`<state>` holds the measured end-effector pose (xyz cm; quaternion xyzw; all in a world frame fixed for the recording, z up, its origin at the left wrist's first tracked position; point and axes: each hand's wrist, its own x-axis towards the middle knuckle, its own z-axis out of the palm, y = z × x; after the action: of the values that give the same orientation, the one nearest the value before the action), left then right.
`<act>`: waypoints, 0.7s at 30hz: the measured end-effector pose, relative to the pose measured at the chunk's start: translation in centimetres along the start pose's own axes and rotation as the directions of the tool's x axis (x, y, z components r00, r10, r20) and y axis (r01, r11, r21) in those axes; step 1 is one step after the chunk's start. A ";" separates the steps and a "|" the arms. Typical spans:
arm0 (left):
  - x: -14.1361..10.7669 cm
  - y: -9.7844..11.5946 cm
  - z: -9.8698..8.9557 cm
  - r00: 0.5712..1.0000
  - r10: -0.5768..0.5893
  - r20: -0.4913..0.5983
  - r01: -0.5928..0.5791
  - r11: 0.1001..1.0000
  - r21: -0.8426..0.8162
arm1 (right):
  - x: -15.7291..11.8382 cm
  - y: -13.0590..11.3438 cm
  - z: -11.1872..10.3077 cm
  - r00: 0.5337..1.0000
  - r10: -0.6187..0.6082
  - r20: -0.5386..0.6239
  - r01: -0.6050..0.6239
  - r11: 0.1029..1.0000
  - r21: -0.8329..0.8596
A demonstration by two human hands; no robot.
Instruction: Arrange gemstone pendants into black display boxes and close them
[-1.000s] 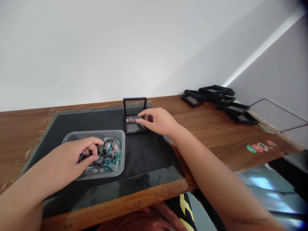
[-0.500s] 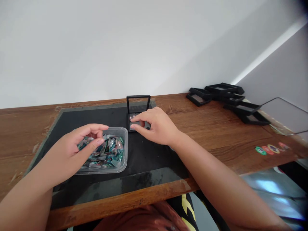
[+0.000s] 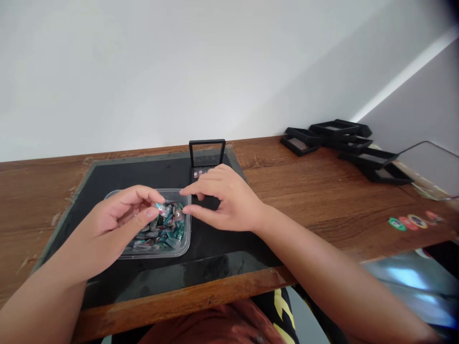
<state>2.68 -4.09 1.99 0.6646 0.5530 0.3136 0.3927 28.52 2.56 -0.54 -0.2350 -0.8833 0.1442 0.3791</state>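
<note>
My left hand [image 3: 122, 217] is over a clear plastic tub [image 3: 186, 241]. Between its thumb and fingertips it pinches a small glossy teal-and-silver piece [image 3: 159, 207]. Many thin, shiny pieces [image 3: 168, 234] in teal, grey and pink fill the tub, partly hidden by that hand. Beside the tub's right rim is my right hand [image 3: 222, 200], thumb and forefinger apart with nothing seen between them. Behind it stands a small black case [image 3: 193, 169] with its clear, black-framed lid raised. Several small pinkish pieces [image 3: 198, 174] lie inside; the hand hides the rest.
A black mat [image 3: 143, 167] lies under the tub and case on the wooden table [image 3: 287, 191]. Several open black cases [image 3: 337, 138] are heaped at the back right by the wall. Round coloured stickers [image 3: 407, 222] are near the right edge, and a thin dark cable [image 3: 426, 142] runs beyond.
My right hand has come back from the black case toward the tub, its fingers now near my left hand. A small glossy piece now shows in my left fingertips.
</note>
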 end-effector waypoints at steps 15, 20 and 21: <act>-0.9 0.7 1.3 0.989 0.117 0.094 -0.099 0.978 -0.185 | 0.0 -1.3 1.4 0.948 -0.271 -0.166 0.265 0.963 -0.056; -0.8 0.9 1.7 0.988 0.135 0.069 -0.114 0.961 -0.252 | 0.1 -1.3 1.8 0.928 -0.348 -0.134 0.330 0.933 -0.140; -0.8 1.0 1.8 0.985 0.155 0.071 -0.130 0.953 -0.273 | 0.1 -1.3 1.8 0.923 -0.359 -0.137 0.339 0.928 -0.152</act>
<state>4.48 -5.25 1.97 0.6574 0.4376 0.3820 0.4801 26.73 1.36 -1.19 -0.1080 -0.8846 -0.0013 0.4537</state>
